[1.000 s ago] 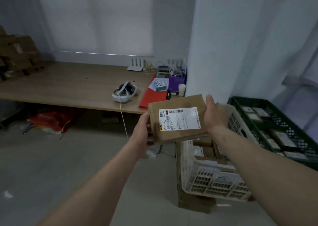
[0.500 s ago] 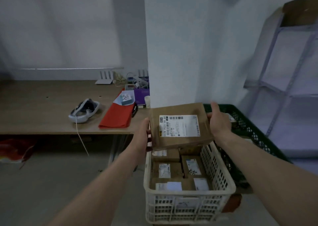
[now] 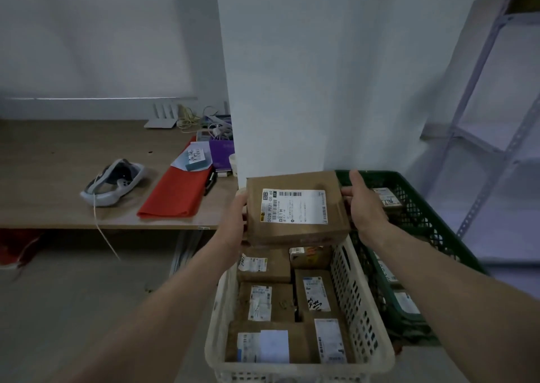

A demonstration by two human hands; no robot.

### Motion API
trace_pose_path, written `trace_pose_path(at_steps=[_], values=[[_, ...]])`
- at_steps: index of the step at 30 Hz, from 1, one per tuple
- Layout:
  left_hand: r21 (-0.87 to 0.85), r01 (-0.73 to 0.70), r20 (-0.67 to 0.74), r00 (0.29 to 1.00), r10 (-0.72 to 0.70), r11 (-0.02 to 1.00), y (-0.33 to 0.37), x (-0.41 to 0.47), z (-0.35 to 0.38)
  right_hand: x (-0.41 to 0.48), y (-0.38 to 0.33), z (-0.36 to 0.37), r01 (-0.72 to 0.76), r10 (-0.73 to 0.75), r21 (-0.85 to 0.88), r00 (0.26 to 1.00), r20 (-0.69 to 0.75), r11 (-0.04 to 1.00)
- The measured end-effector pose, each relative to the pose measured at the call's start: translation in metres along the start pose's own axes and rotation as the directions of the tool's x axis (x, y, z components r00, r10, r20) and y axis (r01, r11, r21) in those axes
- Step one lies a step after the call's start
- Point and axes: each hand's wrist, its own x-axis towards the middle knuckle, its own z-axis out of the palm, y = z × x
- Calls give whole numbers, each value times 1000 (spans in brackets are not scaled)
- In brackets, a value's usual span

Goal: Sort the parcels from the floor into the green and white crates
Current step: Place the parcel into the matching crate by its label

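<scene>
A brown cardboard parcel (image 3: pixel 304 230) with a white shipping label is held level over the far end of the white crate (image 3: pixel 359 304). My left hand (image 3: pixel 235 222) grips its left edge and my right hand (image 3: pixel 365 204) grips its right edge. The white crate below holds several labelled brown parcels (image 3: pixel 264 295) packed side by side. The green crate (image 3: pixel 415 216) stands right of it, touching it, with a few parcels (image 3: pixel 387 197) inside.
A wooden table (image 3: pixel 52 178) at the left carries a white headset (image 3: pixel 112 182), a red folder (image 3: pixel 175 193) and cables. A white pillar (image 3: pixel 321 76) rises behind the crates. A grey metal shelf (image 3: pixel 491 131) stands at the right. Bare floor (image 3: pixel 73 309) lies at the lower left.
The view has turned right and down, bringing the white crate directly under the parcel. Both hands keep the same grip, and the parcel now sits over the crate's far end.
</scene>
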Motion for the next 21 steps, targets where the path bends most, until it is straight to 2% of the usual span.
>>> trace_pose_path(at_steps=[4, 11, 15, 21], values=[[11, 56, 13, 998, -57, 998, -10, 45, 0, 32, 7, 11, -1, 2, -46, 1000, 10, 999], [18, 160, 45, 986, -161, 987, -32, 126, -7, 98, 33, 40, -119, 119, -72, 993, 8, 990], [50, 149, 58, 987, -152, 988, -29, 165, -10, 131, 47, 54, -130, 131, -13, 990, 48, 991], [50, 99, -7, 995, -98, 994, -22, 219, -11, 181, 54, 84, -78, 77, 9, 995, 59, 997]])
